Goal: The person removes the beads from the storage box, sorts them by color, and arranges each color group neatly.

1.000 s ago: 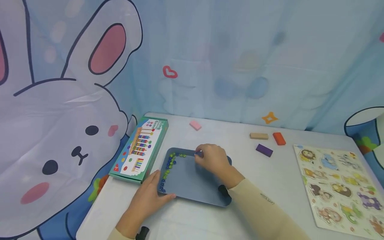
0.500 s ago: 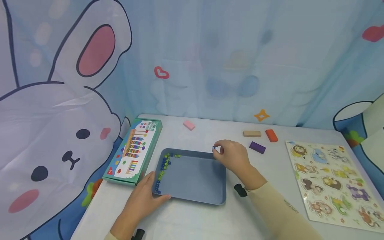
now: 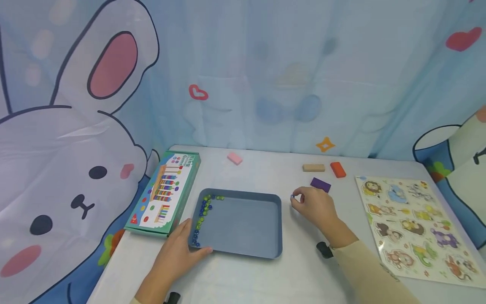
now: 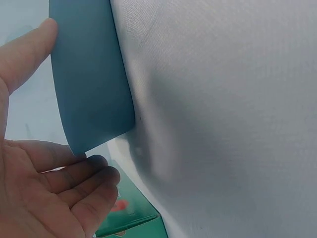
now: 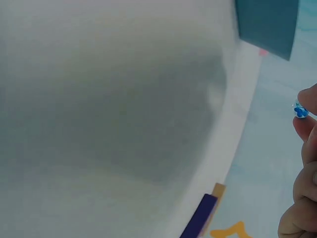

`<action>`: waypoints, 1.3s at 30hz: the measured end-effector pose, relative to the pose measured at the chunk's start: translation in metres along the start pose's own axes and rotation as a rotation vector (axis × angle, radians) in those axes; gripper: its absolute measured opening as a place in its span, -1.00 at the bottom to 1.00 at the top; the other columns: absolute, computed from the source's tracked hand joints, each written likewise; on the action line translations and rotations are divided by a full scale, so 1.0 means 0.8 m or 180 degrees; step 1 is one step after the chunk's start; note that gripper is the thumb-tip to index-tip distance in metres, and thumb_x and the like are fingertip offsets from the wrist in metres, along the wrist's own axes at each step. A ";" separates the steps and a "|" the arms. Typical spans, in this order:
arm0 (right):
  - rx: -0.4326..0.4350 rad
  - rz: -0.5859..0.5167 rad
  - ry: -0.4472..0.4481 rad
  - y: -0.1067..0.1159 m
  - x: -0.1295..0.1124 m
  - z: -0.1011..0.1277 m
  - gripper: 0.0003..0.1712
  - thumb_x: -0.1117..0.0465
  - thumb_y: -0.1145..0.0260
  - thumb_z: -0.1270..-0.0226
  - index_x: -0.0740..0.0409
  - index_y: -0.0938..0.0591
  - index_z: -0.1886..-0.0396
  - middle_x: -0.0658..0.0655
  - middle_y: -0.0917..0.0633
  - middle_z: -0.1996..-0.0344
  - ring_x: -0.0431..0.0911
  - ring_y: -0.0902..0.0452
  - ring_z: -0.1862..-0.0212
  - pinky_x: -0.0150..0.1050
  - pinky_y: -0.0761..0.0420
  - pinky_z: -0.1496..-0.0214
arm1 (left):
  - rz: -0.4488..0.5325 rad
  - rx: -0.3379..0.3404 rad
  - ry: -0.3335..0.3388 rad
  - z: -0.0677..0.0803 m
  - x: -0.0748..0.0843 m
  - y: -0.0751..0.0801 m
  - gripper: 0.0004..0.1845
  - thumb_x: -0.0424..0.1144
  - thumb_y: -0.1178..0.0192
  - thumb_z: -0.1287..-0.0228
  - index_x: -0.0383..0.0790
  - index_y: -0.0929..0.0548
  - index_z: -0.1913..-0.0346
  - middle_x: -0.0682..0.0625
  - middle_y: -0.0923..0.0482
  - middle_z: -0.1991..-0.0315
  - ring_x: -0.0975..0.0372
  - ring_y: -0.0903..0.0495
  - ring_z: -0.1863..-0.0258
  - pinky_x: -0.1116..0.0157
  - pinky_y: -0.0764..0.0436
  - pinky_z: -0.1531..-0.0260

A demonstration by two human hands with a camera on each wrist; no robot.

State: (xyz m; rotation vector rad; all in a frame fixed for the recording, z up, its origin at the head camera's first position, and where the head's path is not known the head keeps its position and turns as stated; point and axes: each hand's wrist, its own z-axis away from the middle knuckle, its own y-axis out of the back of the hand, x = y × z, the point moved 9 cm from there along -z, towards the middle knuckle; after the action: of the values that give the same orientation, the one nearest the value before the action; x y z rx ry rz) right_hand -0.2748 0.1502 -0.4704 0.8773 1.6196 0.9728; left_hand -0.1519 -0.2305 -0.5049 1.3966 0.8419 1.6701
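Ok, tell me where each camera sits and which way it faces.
Head: worn on the head, facing forward and down at the tray and box; left hand, right hand and right sleeve show.
Left wrist: on that wrist, facing the tray's corner; the left hand's thumb and fingers show.
Right wrist: on that wrist, facing across the table toward the curtain; part of the right hand shows, pinching a bead.
Shared: head and right wrist both show the bead and purple block.

Your head view looks forward and down across the table (image 3: 243, 278); your wrist views look close and low, all three sharing the tray (image 3: 243, 228)
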 end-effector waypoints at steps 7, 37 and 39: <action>-0.0405 0.0056 -0.0206 -0.027 0.024 0.005 -0.77 0.10 -0.51 -0.27 0.12 -0.81 0.16 -0.02 -0.64 0.57 -0.15 -0.44 0.52 -0.33 -0.43 0.51 | -0.0007 0.0021 0.0005 0.000 -0.003 0.002 0.33 0.48 -0.43 -0.03 -0.40 -0.18 -0.62 -0.31 -0.21 -0.61 -0.20 -0.24 -0.59 -0.23 -0.35 -0.51; -0.0722 0.0123 -0.0249 -0.048 0.030 0.020 -0.79 0.14 -0.49 -0.27 0.15 -0.81 0.17 -0.04 -0.65 0.58 -0.14 -0.48 0.50 -0.30 -0.49 0.46 | 0.0019 0.0032 -0.0016 0.002 0.002 0.002 0.30 0.42 -0.47 -0.05 -0.42 -0.20 -0.61 -0.33 -0.23 -0.60 -0.20 -0.25 -0.59 -0.23 -0.37 -0.50; -0.0705 0.0086 -0.0253 -0.044 0.030 0.020 -0.75 0.12 -0.49 -0.27 0.14 -0.81 0.13 -0.04 -0.66 0.56 -0.14 -0.49 0.48 -0.30 -0.50 0.45 | 0.0020 0.0031 -0.0012 0.002 0.002 0.001 0.31 0.43 -0.46 -0.04 -0.42 -0.19 -0.61 -0.33 -0.23 -0.60 -0.21 -0.25 -0.59 -0.23 -0.36 -0.50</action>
State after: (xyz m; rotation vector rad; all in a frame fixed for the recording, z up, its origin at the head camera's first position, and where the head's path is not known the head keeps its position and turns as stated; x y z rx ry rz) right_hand -0.2674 0.1604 -0.5145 0.7777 1.4054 1.0991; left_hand -0.1504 -0.2297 -0.5032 1.4100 0.8455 1.6694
